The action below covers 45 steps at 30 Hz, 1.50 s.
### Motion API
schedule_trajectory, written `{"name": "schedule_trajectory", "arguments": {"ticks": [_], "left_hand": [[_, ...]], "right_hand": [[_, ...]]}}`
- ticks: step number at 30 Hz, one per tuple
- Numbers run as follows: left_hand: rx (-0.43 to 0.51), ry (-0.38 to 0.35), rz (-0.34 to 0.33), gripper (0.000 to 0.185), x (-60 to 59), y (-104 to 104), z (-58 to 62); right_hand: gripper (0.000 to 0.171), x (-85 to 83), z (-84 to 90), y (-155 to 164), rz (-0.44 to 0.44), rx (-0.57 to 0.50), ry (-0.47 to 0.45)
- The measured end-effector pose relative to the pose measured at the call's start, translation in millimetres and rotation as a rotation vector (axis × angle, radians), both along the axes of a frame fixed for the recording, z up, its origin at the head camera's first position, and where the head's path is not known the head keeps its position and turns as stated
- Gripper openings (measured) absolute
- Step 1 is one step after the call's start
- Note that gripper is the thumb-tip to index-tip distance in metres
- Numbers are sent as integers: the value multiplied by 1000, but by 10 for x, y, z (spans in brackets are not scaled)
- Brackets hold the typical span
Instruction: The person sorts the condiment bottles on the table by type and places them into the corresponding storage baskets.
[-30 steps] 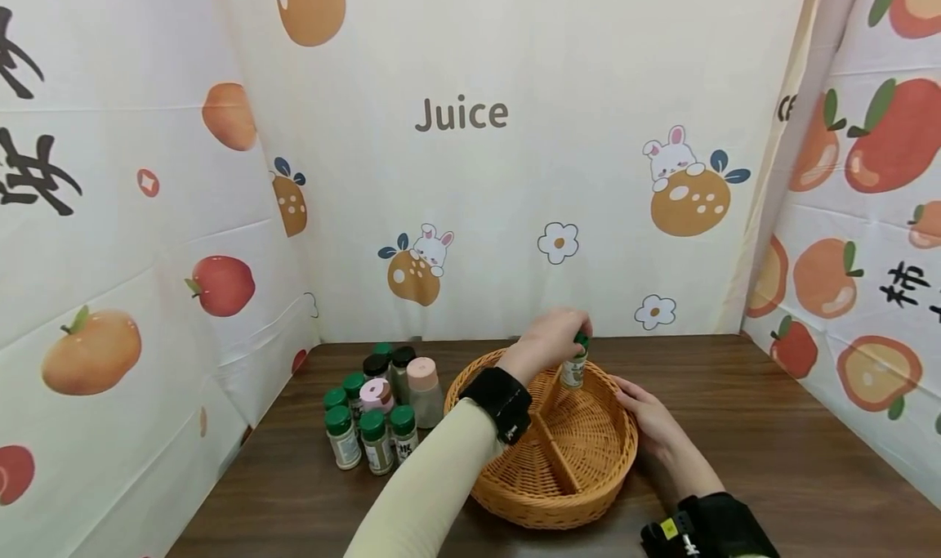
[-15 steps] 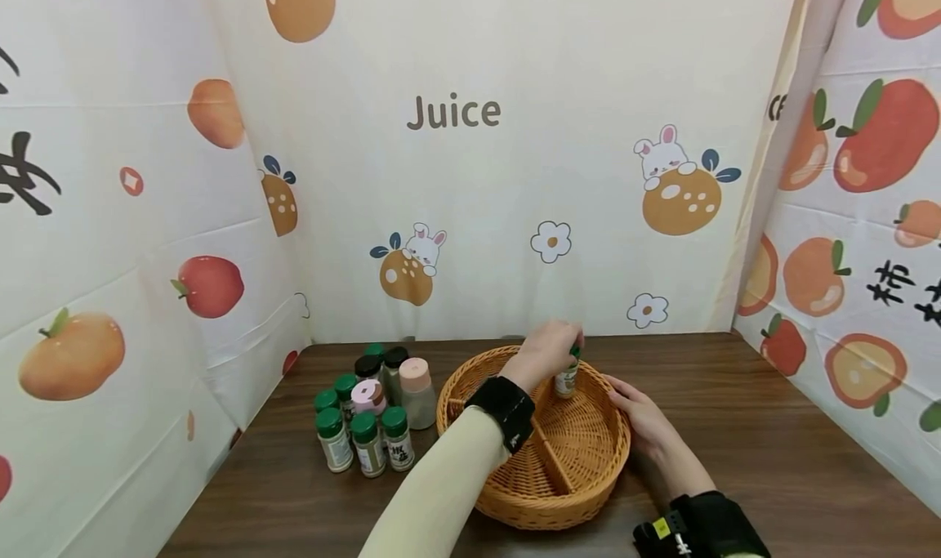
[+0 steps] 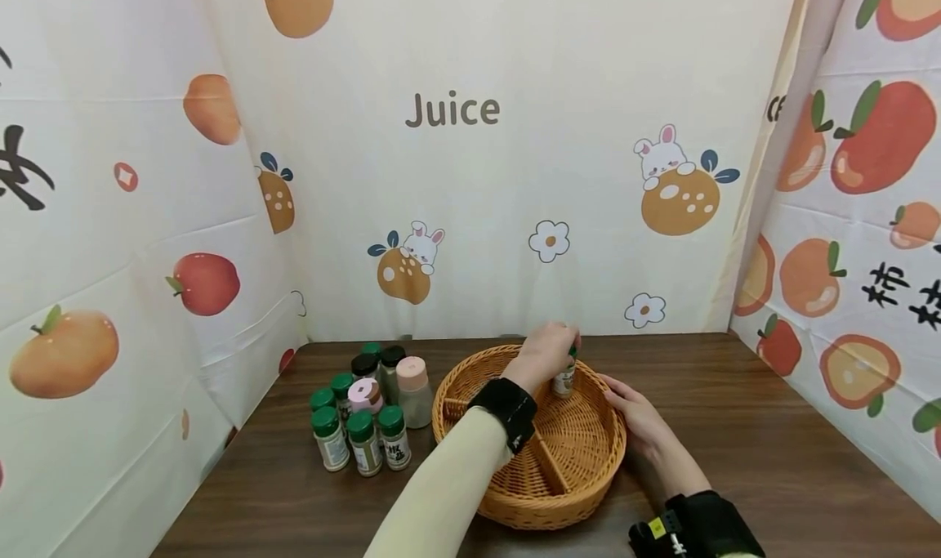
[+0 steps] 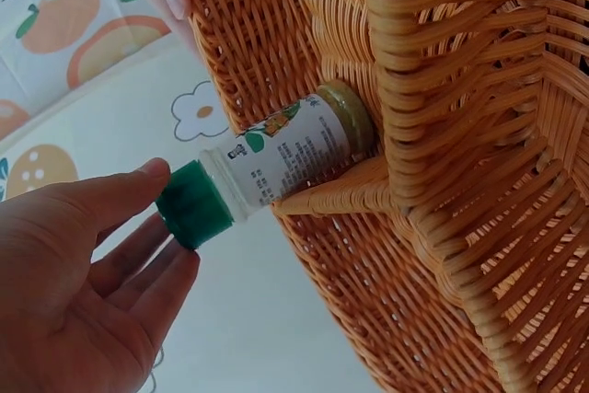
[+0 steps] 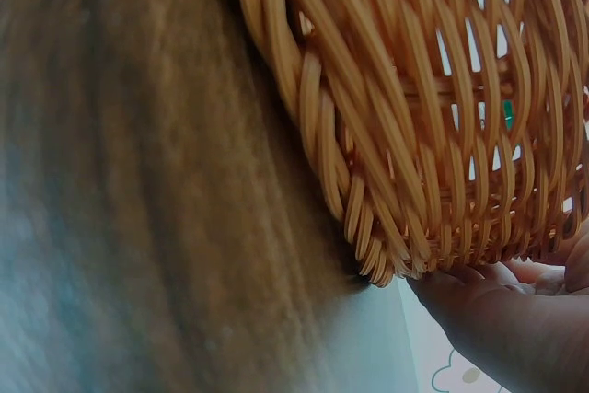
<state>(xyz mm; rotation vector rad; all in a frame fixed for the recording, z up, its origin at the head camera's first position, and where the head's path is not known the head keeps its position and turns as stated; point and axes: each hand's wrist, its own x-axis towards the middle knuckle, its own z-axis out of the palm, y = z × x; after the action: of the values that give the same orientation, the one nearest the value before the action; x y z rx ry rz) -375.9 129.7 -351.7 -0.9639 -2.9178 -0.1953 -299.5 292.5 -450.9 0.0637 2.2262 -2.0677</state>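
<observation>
1. The left hand (image 3: 546, 351) pinches the green cap (image 4: 192, 203) of a small spice bottle (image 4: 285, 156), thumb on one side and fingers on the other, as the left wrist view shows.

2. The bottle stands in the far compartment of the round wicker basket (image 3: 588, 484). Its base is against the basket floor, beside a woven divider (image 3: 546, 465).

3. The right hand (image 3: 638, 417) rests on the right side of the basket rim with fingers laid along the weave. The right wrist view shows fingertips (image 5: 465, 284) under the rim edge, so it looks like a light bracing hold; I cannot tell if the fingers curl fully round the rim.

4. Handling, as a judgement: the bottle looks small, light and rigid, probably plastic with a paper label, and unlikely to break. The ribbed cap gives a surer pinch than the smooth body. Being narrow and tall, it could tip on the uneven weave if set down off-centre.

5. The basket looks stiff but light, and would slide on the wooden table (image 3: 772, 427) without a steadying hand.

6. A cluster of other bottles (image 3: 360, 419) with green, black and pink caps stands on the table just left of the basket.
</observation>
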Motion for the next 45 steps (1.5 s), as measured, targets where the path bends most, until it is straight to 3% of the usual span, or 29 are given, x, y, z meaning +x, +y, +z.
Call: {"name": "schedule_trajectory", "arguments": {"ticks": [13, 22, 36, 45], "left_hand": [[60, -52, 6, 27, 32, -122, 72], [79, -30, -16, 29, 102, -190, 169], [82, 26, -77, 31, 295, -301, 310], [111, 61, -117, 31, 460, -612, 427]], "right_hand": [[52, -7, 9, 1, 19, 0, 3], [53, -20, 2, 36, 26, 8, 2], [55, -9, -15, 46, 39, 7, 4], [54, -13, 0, 28, 30, -4, -14]]}}
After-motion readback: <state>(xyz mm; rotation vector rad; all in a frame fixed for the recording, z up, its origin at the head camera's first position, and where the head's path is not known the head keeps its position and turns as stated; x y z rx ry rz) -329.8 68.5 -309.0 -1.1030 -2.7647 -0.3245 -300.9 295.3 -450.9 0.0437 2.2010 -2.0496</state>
